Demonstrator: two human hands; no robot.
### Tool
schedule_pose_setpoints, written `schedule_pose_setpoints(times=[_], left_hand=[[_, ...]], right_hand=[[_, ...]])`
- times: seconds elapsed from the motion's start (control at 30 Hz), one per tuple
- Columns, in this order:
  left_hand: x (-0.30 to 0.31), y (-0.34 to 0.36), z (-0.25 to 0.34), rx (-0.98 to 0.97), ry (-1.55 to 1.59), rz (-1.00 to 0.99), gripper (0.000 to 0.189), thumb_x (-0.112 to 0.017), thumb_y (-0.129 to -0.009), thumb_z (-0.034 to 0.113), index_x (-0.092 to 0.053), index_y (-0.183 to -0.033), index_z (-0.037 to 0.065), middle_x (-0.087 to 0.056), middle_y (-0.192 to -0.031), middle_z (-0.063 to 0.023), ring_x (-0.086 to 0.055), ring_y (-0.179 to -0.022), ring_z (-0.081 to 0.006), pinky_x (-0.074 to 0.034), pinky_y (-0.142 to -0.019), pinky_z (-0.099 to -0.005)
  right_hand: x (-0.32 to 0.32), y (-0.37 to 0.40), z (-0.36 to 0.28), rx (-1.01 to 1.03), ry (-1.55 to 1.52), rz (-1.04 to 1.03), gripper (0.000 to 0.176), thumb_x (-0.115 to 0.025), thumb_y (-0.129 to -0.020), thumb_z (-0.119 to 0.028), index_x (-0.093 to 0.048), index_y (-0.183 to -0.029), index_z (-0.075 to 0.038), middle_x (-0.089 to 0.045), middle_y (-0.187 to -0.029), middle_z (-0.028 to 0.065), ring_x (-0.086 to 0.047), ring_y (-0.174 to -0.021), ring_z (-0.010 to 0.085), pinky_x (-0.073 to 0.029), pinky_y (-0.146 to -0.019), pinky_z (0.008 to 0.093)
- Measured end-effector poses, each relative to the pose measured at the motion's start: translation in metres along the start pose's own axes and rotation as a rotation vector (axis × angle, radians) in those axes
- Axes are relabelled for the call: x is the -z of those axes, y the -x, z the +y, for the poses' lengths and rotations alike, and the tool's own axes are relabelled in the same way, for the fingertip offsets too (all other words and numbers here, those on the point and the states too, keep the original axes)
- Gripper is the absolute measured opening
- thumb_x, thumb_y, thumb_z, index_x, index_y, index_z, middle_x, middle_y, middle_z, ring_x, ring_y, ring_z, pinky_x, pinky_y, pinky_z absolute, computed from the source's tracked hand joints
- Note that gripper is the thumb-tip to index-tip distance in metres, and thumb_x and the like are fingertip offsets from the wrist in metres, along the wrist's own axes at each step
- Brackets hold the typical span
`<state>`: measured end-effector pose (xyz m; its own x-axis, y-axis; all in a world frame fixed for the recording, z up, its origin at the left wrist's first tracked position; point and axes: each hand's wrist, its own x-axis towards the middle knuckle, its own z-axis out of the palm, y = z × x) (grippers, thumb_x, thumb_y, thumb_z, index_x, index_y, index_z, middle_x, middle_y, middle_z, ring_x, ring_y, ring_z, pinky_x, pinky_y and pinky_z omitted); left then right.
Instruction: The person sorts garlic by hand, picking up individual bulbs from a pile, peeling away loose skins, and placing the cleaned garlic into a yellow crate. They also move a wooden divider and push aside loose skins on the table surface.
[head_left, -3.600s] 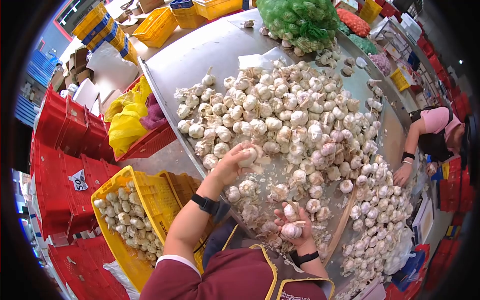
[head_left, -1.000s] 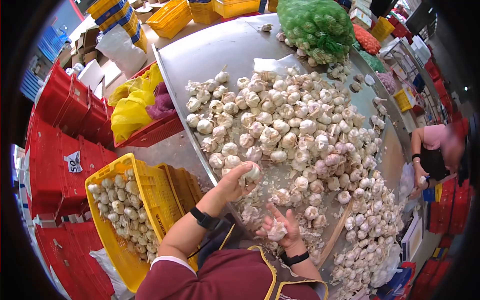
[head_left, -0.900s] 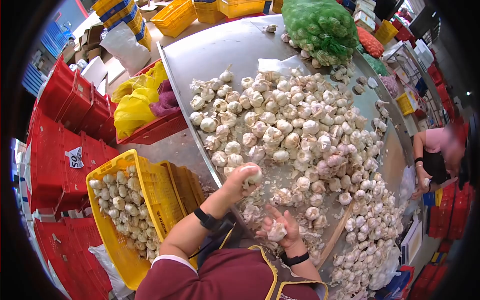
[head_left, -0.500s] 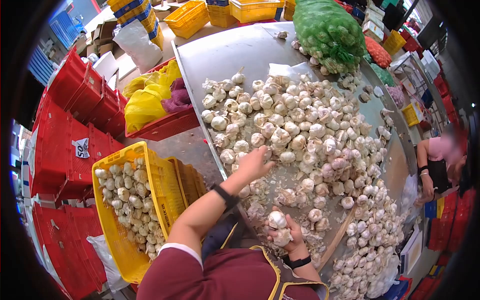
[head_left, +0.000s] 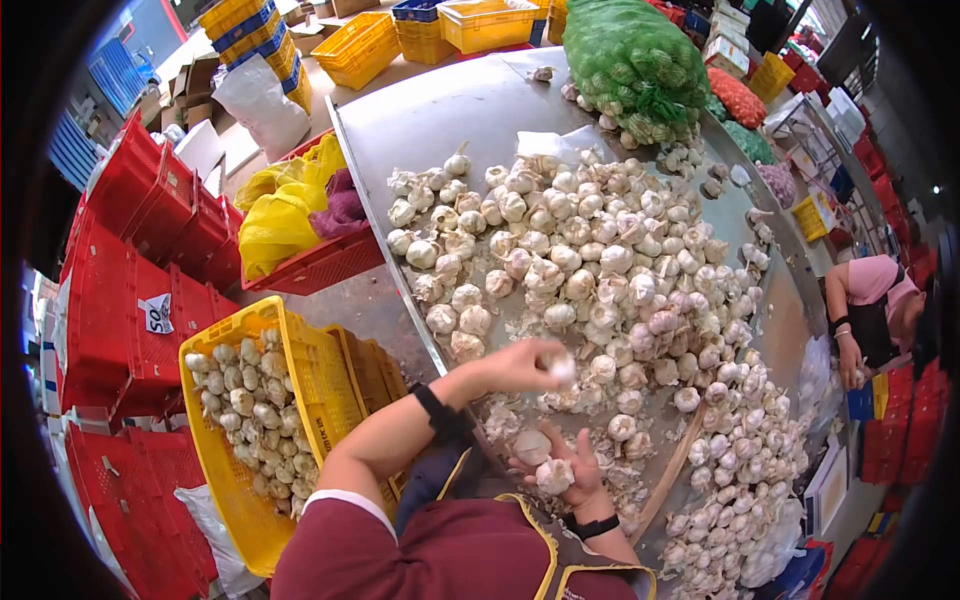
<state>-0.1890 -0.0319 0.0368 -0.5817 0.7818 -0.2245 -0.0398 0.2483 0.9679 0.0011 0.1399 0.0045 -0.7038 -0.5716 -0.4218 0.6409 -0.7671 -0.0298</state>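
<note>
My left hand is above the near edge of the metal table, its fingers closed on a pale garlic bulb, blurred by motion. Lower down, my right hand is turned palm up with the thumb apart, and two garlic bulbs rest in its palm and fingers. A large heap of garlic covers the middle of the table beyond both hands. Loose skins lie around them. To the left, a yellow crate holds more garlic bulbs.
A wooden strip lies on the table at the right. At the far end sits a green net sack of garlic. Red crates are stacked at the left, and a red crate holds yellow bags. A person is at the right.
My left hand has come back from the heap, down and right toward my right hand, and now has a bulb. The right hand's fingers have spread around its bulbs. The view has shifted slightly.
</note>
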Motion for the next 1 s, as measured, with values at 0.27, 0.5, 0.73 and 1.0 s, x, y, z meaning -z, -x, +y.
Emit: schedule_pose_setpoints(times=[0.27, 0.5, 0.73, 1.0], left_hand=[[0.016, -0.002, 0.002, 0.104, -0.599, 0.248, 0.048, -0.067, -0.08, 0.038, -0.059, -0.119, 0.012, -0.062, -0.105, -0.0173, -0.061, -0.096, -0.0351, -0.051, -0.078, -0.0438], [0.07, -0.065, -0.098, 0.093, -0.919, 0.775, 0.035, -0.056, -0.081, 0.013, -0.057, -0.116, 0.014, -0.054, -0.095, -0.0174, -0.059, -0.089, -0.035, -0.052, -0.069, -0.0436], [0.064, -0.048, -0.086, 0.215, -0.684, 0.601, 0.061, -0.072, -0.068, 0.027, -0.051, -0.123, 0.011, -0.057, -0.105, -0.0237, -0.062, -0.088, -0.0372, -0.052, -0.075, -0.0449], [0.021, 0.034, -0.036, -0.121, 1.006, 0.278, 0.044, -0.06, -0.083, 0.031, -0.053, -0.121, 0.01, -0.062, -0.091, -0.0096, -0.067, -0.073, -0.0205, -0.055, -0.054, -0.032]], right_hand=[[0.048, -0.004, 0.004, 0.017, 0.107, 0.19, 0.077, -0.045, -0.083, -0.073, -0.058, -0.114, -0.003, -0.043, -0.133, 0.0331, -0.044, -0.119, 0.0558, -0.056, -0.076, 0.0574], [0.001, 0.001, 0.001, -0.063, -0.042, 0.13, 0.075, -0.045, -0.08, -0.077, -0.063, -0.102, -0.008, -0.052, -0.124, 0.0262, -0.047, -0.112, 0.0568, -0.057, -0.066, 0.0507], [-0.013, -0.007, 0.008, -0.073, 0.174, 0.272, 0.073, -0.048, -0.076, -0.079, -0.064, -0.094, -0.01, -0.061, -0.11, 0.0227, -0.055, -0.104, 0.0505, -0.056, -0.057, 0.0444], [-0.004, -0.004, 0.017, -0.113, 0.178, 0.146, 0.063, -0.055, -0.079, -0.071, -0.063, -0.107, -0.015, -0.057, -0.119, 0.0201, -0.055, -0.104, 0.051, -0.057, -0.059, 0.046]])
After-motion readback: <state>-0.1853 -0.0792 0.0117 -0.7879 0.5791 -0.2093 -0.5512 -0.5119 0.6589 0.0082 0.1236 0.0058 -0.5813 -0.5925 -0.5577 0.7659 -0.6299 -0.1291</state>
